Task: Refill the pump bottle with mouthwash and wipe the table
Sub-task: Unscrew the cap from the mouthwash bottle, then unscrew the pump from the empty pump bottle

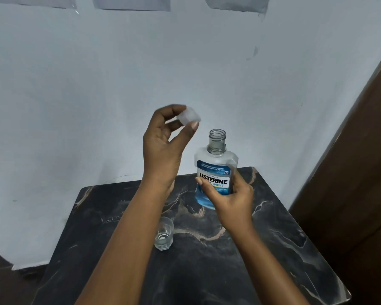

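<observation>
While only the head view is given, both hands are seen well in it above a small dark table [262,249] veined with pale marble lines. The left hand [163,146] is raised over the table's far edge, and a white cap [188,115] is pinched between its thumb and fingertips; the cap is slightly blurred, so its exact shape cannot be made out with certainty. The remaining fingers of that hand are curled loosely behind the cap.

The mouthwash bottle [216,170] is gripped around its lower body by the right hand [229,197], with the thumb laid across the front of the blue label and the fingers wrapped behind. The bottle is held roughly upright, leaning a little, near the far right part of the table. Its threaded neck is uncovered and open at the top, just beside and below the cap. Blue liquid is visible in the lower part of the bottle, while the upper part appears clear. Whether the base is touching the tabletop cannot be told, since it is hidden by the hand.

A small clear glass [164,234] is stood upright on the table nearer the person, just beside the left forearm and well apart from the bottle. A pale wall [119,73] is seen behind the table, and a brown wooden panel [361,161] is seen at the right.
</observation>
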